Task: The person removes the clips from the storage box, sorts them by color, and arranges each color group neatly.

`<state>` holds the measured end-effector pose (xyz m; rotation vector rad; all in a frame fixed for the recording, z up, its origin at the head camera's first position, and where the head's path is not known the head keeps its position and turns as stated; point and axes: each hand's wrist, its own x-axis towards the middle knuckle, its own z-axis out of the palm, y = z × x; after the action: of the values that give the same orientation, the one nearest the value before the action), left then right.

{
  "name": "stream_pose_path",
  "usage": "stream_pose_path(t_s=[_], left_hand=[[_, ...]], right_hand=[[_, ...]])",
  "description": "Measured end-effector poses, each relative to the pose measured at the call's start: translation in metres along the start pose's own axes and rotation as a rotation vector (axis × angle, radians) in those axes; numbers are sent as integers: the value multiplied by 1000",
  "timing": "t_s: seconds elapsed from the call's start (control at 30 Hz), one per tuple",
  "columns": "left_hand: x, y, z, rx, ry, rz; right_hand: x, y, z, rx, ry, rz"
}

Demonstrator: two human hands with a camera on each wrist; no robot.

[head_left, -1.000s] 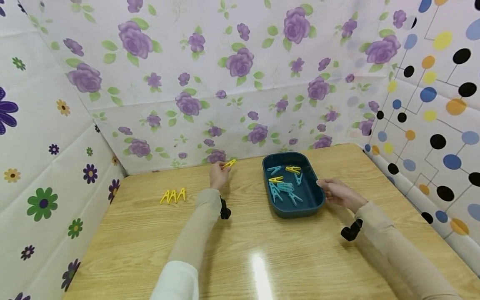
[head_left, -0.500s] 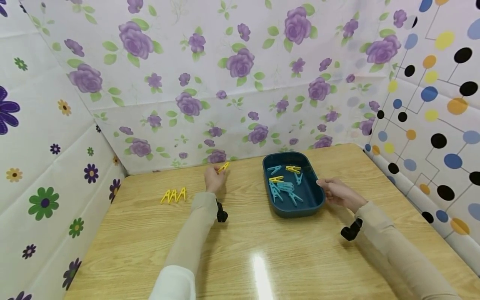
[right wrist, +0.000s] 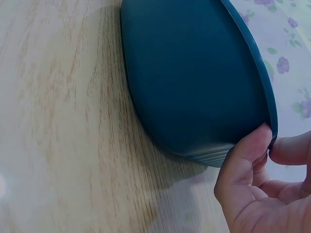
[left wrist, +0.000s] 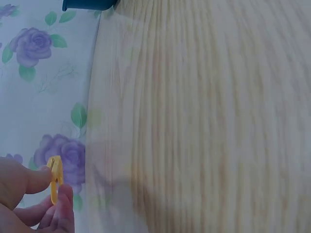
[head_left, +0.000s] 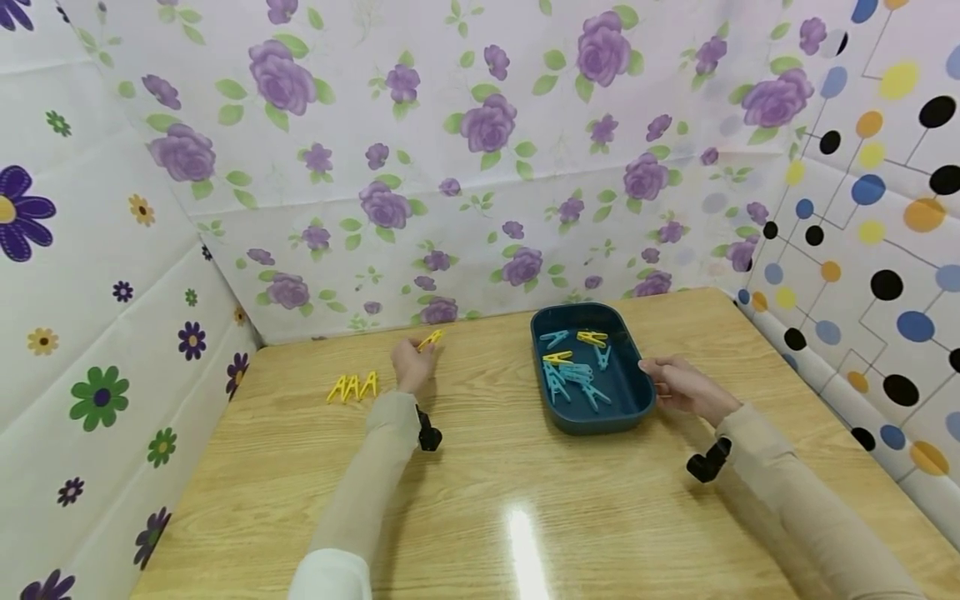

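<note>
My left hand (head_left: pixel 412 364) pinches a yellow clothespin (head_left: pixel 431 339) between thumb and fingers, above the back of the table. In the left wrist view that clothespin (left wrist: pixel 56 170) is seen edge-on at the fingertips. Left of this hand, three yellow clothespins (head_left: pixel 352 387) lie side by side in a row. A dark teal bin (head_left: pixel 600 427) stands to the right, holding several blue clothespins (head_left: pixel 577 372) and two yellow ones (head_left: pixel 592 338). My right hand (head_left: pixel 686 389) grips the bin's right rim; in the right wrist view its thumb and fingers (right wrist: pixel 248 150) pinch the edge.
The wooden table (head_left: pixel 480 500) carries everything and ends at a flowered cloth (head_left: pixel 480 208) behind. Patterned cloths also hang at the left (head_left: pixel 112 292) and right (head_left: pixel 862 250). A black wrist camera (head_left: pixel 429 433) sits on each wrist.
My left hand has moved left with the yellow clothespin, away from the bin and closer to the row. My right hand keeps its grip on the rim. The head view has shifted slightly.
</note>
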<state>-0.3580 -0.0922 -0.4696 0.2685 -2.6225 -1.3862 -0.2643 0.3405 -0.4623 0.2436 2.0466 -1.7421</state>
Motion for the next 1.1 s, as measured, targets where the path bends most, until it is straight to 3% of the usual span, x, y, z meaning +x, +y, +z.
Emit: stream_pose_path(t_s=[0.17,0.47,0.8,1.1], left_hand=[[-9,-11,-12,5,14,-42],[-15,-18,-27,156,31,-174],[-18,-29,-44,341,-9,-147],[-24,-35,-52,524,18,-122]], right_hand=[[-1,0,0,15,0,2],[0,1,-1,19,-2,7],[2,3,-1,15,-6,5],[3,3,-1,25,-16,4]])
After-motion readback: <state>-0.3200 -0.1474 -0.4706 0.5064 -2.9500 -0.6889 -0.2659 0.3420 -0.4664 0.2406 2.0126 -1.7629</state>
